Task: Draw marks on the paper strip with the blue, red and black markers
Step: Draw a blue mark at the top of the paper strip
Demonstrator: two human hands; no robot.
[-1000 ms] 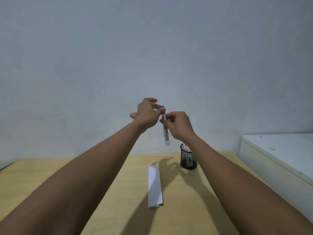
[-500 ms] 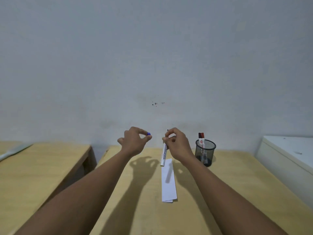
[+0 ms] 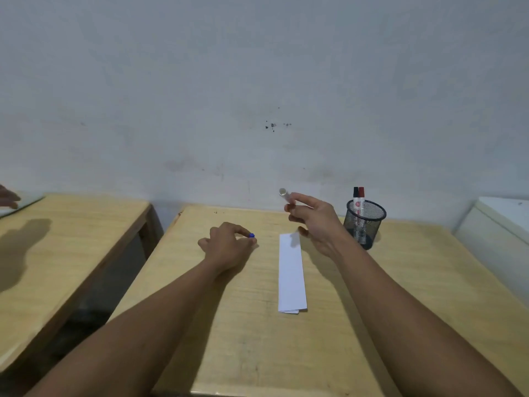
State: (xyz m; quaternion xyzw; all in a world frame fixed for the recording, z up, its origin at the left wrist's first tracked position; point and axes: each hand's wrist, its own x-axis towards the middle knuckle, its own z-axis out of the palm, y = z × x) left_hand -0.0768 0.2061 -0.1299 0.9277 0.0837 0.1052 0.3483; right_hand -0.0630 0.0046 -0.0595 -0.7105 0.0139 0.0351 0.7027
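Note:
A white folded paper strip (image 3: 291, 276) lies lengthwise on the wooden table (image 3: 257, 339). My right hand (image 3: 313, 222) hovers above the strip's far end, gripping the uncapped blue marker (image 3: 284, 194), whose rear end sticks out towards the wall; its tip is hidden by the fingers. My left hand (image 3: 227, 245) rests on the table left of the strip and pinches the marker's small blue cap (image 3: 251, 235). The red marker (image 3: 361, 196) and the black marker (image 3: 355, 196) stand in a black mesh cup (image 3: 365, 222) at the right.
A second wooden table (image 3: 57, 253) stands to the left across a dark gap. A white cabinet (image 3: 498, 224) sits at the right edge. A plain wall runs close behind both tables. Someone else's hand (image 3: 7, 196) shows at the far left.
Both hands came down from in front of the wall and parted. The cap came off the blue marker and went left and down to the table; the right hand turned the marker.

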